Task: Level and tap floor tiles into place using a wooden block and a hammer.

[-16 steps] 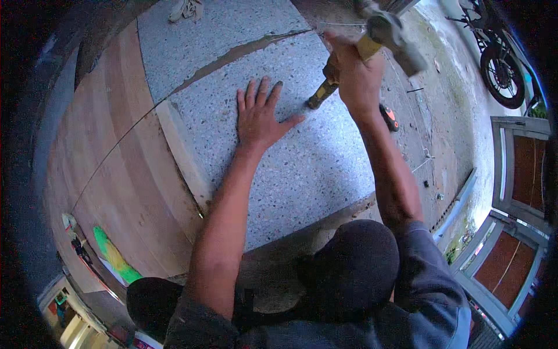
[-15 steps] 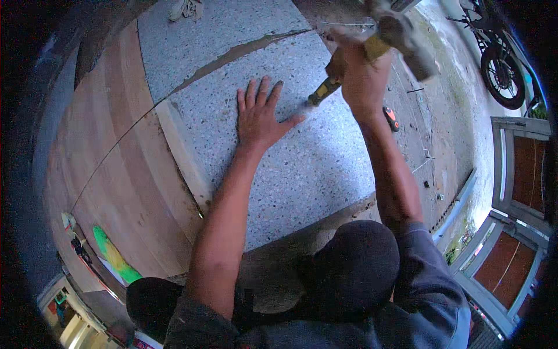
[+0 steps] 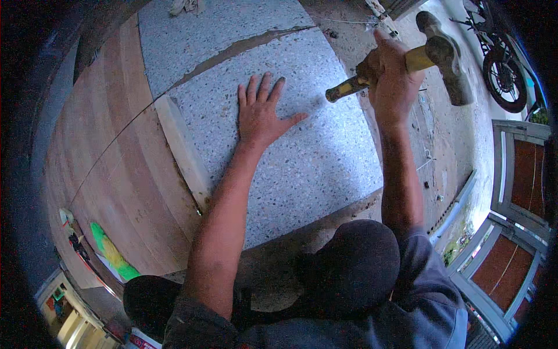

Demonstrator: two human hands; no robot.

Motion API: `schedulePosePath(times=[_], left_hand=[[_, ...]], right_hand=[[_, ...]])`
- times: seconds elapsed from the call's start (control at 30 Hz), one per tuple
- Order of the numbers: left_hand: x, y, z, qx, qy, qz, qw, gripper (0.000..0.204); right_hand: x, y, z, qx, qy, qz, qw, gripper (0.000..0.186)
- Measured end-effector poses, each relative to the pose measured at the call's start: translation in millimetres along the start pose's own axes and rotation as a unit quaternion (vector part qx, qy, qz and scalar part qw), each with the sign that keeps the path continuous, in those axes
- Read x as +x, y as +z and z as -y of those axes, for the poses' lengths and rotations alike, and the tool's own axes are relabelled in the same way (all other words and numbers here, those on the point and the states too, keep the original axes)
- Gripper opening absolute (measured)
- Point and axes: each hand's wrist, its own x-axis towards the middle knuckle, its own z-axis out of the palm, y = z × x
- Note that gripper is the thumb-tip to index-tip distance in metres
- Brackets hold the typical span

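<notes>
My left hand (image 3: 261, 119) lies on the pale speckled slab (image 3: 302, 174) with its fingers spread, holding nothing. My right hand (image 3: 393, 84) is wrapped round the handle of a hammer (image 3: 450, 64); the yellow-and-black handle points down-left, its end raised over the slab's right part, and the metal head is out to the right. A second speckled slab (image 3: 212, 23) lies beyond a dark, uneven gap. Along the left side of my slab runs a pale strip (image 3: 180, 145), beside wood-patterned boards (image 3: 110, 174).
A parked motorcycle (image 3: 503, 72) is at the upper right, above grey framed panels (image 3: 523, 174). A green-yellow object (image 3: 113, 250) lies at the lower left. Rough concrete floor (image 3: 439, 157) runs to my right. A crumpled cloth (image 3: 185, 7) lies on the far slab.
My right hand and the hammer have moved right, uncovering more of the slab's right part. My left hand stays spread in about the same place; the slab's right edge appears slightly farther right.
</notes>
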Motion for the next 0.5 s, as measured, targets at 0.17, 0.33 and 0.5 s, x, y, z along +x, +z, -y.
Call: schedulePosePath(times=[0.17,0.33,0.5], left_hand=[[-1,5,2,0.012,-0.003,0.025,1.000,0.100],[-4,11,0,0.003,0.000,0.004,1.000,0.095],[-12,18,-48,0.084,0.019,0.005,0.996,0.078]], right_hand=[[-4,-5,-18,-0.067,0.026,-0.026,0.997,0.023],[-6,-5,-28,0.093,0.113,0.034,0.989,0.029],[-19,0,-25,-0.031,0.069,0.036,0.997,0.028]])
